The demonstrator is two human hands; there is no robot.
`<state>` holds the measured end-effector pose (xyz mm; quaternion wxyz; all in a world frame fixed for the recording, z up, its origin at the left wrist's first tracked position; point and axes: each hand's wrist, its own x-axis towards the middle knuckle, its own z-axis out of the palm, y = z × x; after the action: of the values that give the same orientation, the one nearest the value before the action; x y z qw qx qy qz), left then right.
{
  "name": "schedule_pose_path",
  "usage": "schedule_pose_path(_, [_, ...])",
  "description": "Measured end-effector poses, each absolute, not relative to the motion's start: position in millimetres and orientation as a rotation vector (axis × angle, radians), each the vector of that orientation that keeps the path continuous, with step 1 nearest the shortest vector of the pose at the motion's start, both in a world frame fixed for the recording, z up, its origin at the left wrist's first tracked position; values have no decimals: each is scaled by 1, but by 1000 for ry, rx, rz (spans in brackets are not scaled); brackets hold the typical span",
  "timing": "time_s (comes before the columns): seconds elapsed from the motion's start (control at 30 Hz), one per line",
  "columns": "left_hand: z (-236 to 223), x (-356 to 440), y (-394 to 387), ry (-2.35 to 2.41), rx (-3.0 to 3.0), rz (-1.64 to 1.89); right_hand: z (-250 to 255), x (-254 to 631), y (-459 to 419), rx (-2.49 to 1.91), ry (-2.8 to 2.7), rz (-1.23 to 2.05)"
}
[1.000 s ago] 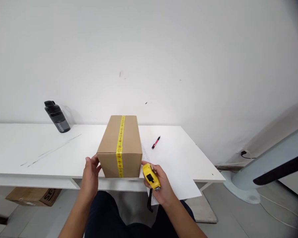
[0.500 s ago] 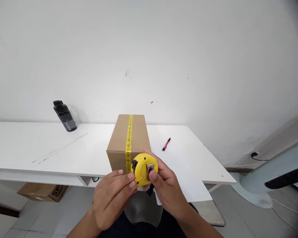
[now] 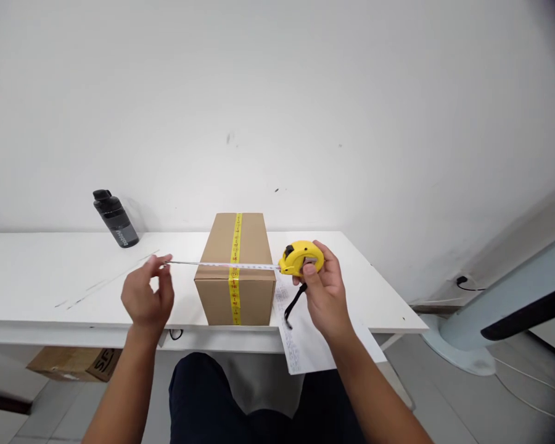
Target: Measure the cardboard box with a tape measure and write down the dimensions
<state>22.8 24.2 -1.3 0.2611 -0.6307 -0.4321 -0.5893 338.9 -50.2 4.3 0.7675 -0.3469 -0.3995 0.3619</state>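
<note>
A yellow tape measure (image 3: 300,258) with a black wrist strap (image 3: 295,306) is gripped by my right hand (image 3: 326,290), just right of a cardboard box. Its pale blade (image 3: 254,267) is drawn out to the left, across the top of the box near the front edge. At the blade's far end, my left hand (image 3: 148,290) pinches the tip between thumb and finger, out to the left of the box. The closed cardboard box (image 3: 213,302) stands on the white table and has yellow printed tape along its middle.
On the white table (image 3: 28,277), a dark water bottle (image 3: 116,219) stands at the left by the wall. A printed paper sheet (image 3: 309,351) hangs over the front edge at right. Another carton (image 3: 74,364) lies below at left. My legs are under the edge.
My hands have moved apart, left hand leftward and right hand up and right. The tape blade, not seen drawn out before, now spans the box top. The red pen is now hidden.
</note>
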Motion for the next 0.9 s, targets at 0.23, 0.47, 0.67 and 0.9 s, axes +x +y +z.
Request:
schedule_pose_path(0.23, [-25,11,14,-921,-1899,-1428,-10,359,-35,-722,-826,878])
schedule_pose_path(0.47, [-9,36,2,-772,-2200,-1366,-8,351,-35,-883,-949,799])
schedule_pose_path(0.67, [-17,38,-2,-924,-2328,-1541,-9,341,-35,-888,-943,774])
schedule_pose_path(0.9, [-25,39,1,-1013,-2295,-1598,-11,339,-35,-902,-928,762])
